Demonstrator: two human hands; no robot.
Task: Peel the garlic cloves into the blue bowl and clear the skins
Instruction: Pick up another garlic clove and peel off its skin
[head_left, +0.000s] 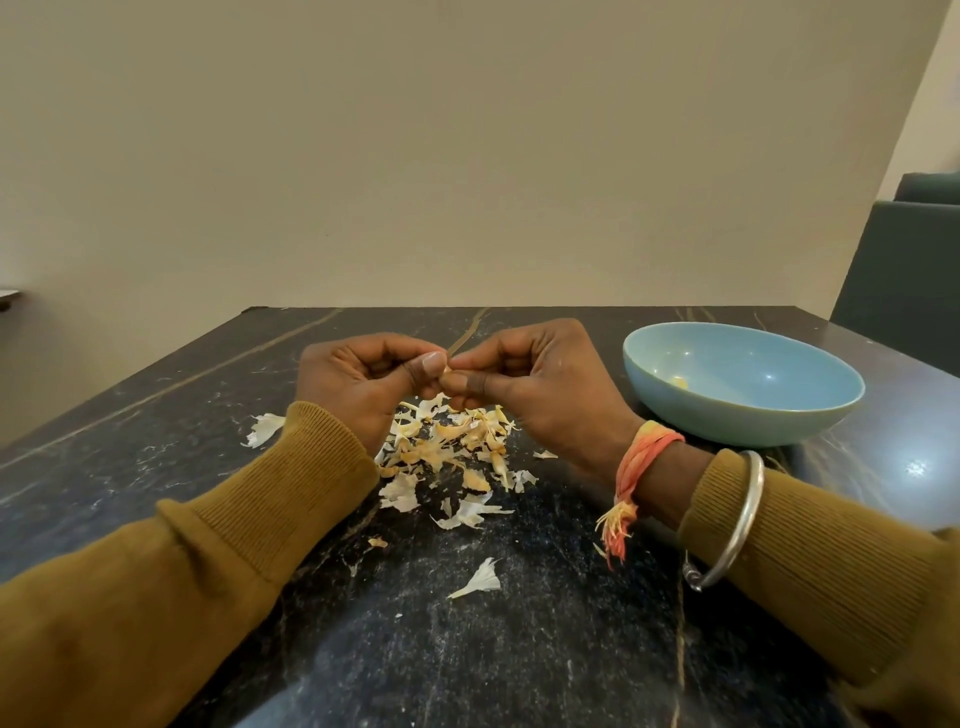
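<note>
Both hands meet above the dark marble table (519, 649). My left hand (358, 384) and my right hand (535, 384) pinch one small garlic clove (448, 370) between thumbs and fingertips; only a pale sliver of it shows. Directly under the hands lies a heap of garlic skins (447, 447), white and tan, with what may be unpeeled cloves mixed in. The blue bowl (810, 415) stands to the right of my right hand and holds one small yellowish piece (679, 383) on its bottom.
Stray skins lie apart from the heap: one at the left (265, 428), one nearer me (480, 578). A dark teal chair (904, 270) stands past the table's right corner. A beige wall rises behind the table's far edge.
</note>
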